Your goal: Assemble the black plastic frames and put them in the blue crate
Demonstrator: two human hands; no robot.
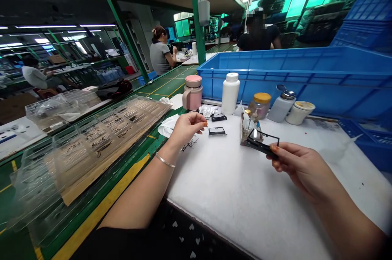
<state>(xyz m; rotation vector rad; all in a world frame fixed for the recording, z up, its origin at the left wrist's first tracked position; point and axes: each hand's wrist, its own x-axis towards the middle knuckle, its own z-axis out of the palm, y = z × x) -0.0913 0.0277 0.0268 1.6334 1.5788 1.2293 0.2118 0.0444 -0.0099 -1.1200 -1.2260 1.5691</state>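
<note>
My right hand (pixel 294 160) grips a black rectangular plastic frame (pixel 260 143) by its right end, tilted above the white tabletop. My left hand (pixel 188 126) is closed in a pinch, thumb against fingertips; whatever is between them is too small to make out. Below that hand lies a loose pile of thin dark pins or wires (pixel 190 144). A second black frame (pixel 217 131) rests on the table just right of my left hand, and behind it sits another black part (pixel 218 117). A small open box (pixel 245 131) holding small items stands behind the held frame.
At the table's back stand a pink mug (pixel 193 94), a white bottle (pixel 230 93), a yellow-lidded jar (pixel 261 105), a pump dispenser (pixel 282 106) and a white tub (pixel 300 112). Behind them is a blue crate (pixel 294 84). Clear compartment trays (pixel 92 141) lie left. Several people work beyond.
</note>
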